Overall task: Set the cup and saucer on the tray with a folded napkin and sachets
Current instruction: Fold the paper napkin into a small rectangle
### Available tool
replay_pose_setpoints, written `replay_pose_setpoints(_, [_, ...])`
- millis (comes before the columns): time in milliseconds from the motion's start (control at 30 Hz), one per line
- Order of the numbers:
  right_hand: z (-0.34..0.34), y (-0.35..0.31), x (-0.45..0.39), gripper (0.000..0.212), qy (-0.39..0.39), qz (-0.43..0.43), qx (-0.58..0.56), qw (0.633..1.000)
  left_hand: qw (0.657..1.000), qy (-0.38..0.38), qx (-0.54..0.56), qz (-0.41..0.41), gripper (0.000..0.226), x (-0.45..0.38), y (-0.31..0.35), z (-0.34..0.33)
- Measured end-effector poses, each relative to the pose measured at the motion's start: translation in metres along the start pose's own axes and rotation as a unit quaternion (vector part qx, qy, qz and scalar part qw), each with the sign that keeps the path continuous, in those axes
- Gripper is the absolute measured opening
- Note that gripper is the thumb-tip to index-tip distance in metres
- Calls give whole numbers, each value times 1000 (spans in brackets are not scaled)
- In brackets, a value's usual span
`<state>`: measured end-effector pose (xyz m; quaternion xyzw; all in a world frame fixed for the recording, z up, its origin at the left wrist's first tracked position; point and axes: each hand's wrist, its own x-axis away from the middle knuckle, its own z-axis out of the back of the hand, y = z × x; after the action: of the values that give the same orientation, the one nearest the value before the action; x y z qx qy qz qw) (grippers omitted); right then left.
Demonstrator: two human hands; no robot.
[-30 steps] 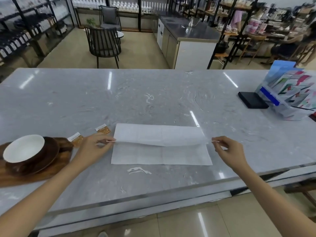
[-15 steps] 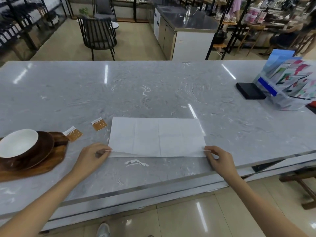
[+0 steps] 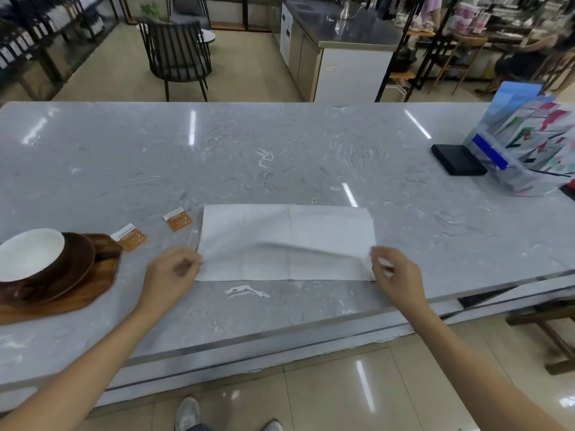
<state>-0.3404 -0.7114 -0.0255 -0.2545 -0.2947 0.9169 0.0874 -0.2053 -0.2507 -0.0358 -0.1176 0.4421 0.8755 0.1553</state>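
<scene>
**Folding the napkin: both hands working the short ends**

The white paper napkin (image 3: 287, 241) is lying flat on the grey marble-patterned counter (image 3: 280, 150), a wide rectangle crossed by faint crease lines, with a soft ridge running across it near the front edge. The left hand (image 3: 169, 276) is pinching the napkin's left end between thumb and fingers; the right hand (image 3: 395, 275) is pinching the right end, where the thin sheet is bunching slightly. Gripping at opposite ends is likely keeping the limp paper taut and its edges square for the next fold.

To the left, the wooden tray (image 3: 102, 275), dark-grained with an angled outline, is carrying the brown saucer (image 3: 79, 262) and, on it, the cup (image 3: 29, 255), glossy white inside. Two sachets are waiting on the counter, apart from the napkin: the near sachet (image 3: 130, 237) is lying just beside the tray's corner, the far sachet (image 3: 179, 219) between it and the napkin. Both are small brown squares with a white band. Napkin and sachets are, by this judgement, not yet on the tray.
</scene>
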Motion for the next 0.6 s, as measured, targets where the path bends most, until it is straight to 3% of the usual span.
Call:
replay_pose_setpoints(67, [-6,19,23,18,-45,21,51,997,998,-56,-12,10,35,18,-16,0])
replay_pose_setpoints(233, [-4,32,24,19,-69,53,76,993,992,-111,-54,-35,22,13,-18,9])
replay_pose_setpoints(600, [2,31,28,24,-82,72,110,988,985,-129,-89,-70,21,16,-17,11])
